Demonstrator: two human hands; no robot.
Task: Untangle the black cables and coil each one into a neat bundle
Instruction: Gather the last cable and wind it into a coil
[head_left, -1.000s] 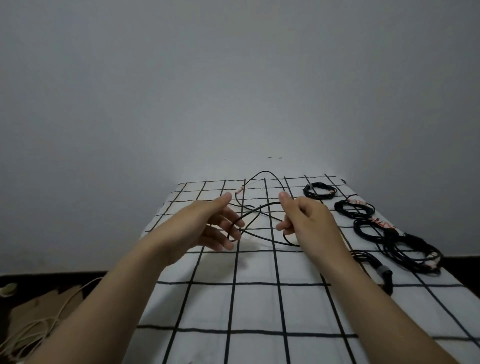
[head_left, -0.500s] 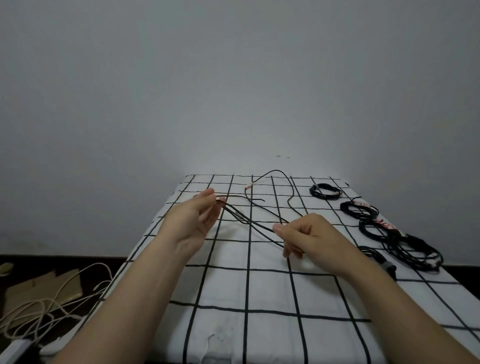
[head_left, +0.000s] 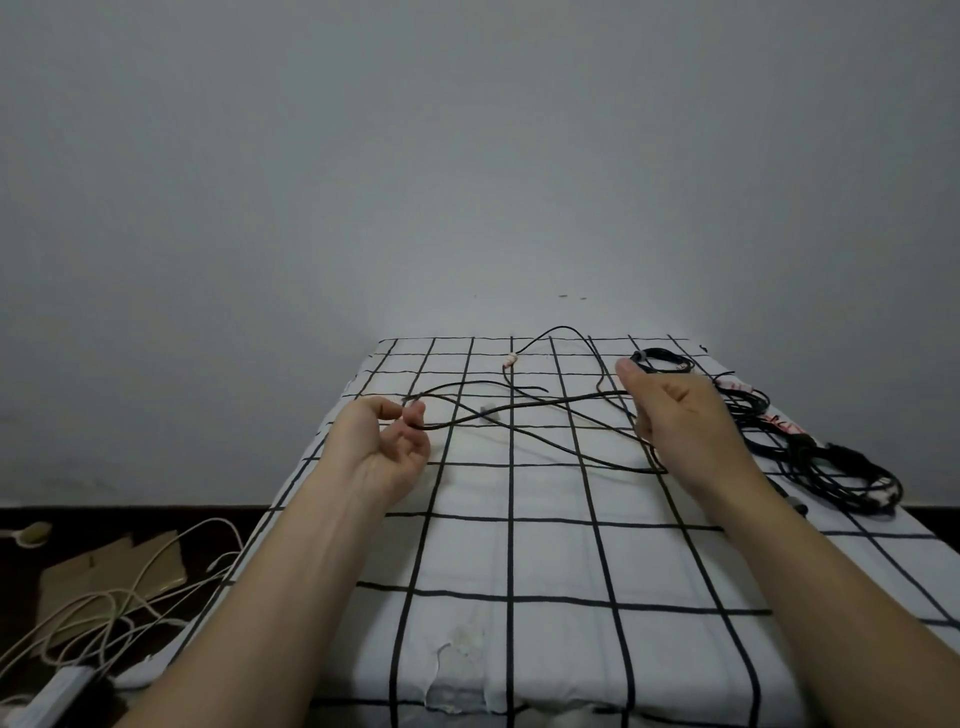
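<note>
Dim, flat light is falling everywhere. The wall is glowing brightest just beyond the fingers and greying toward the corners. Faint, soft shadows are lying on the cloth beneath the fingers. The floor, left of them, is showing near-black. The cable between the fingers is looking slightly smeared. The wide lens is stretching the nearer cloth.

Plain home room — grid-check sheet, bare grey wall, cardboard and cords on dark floor.
</note>
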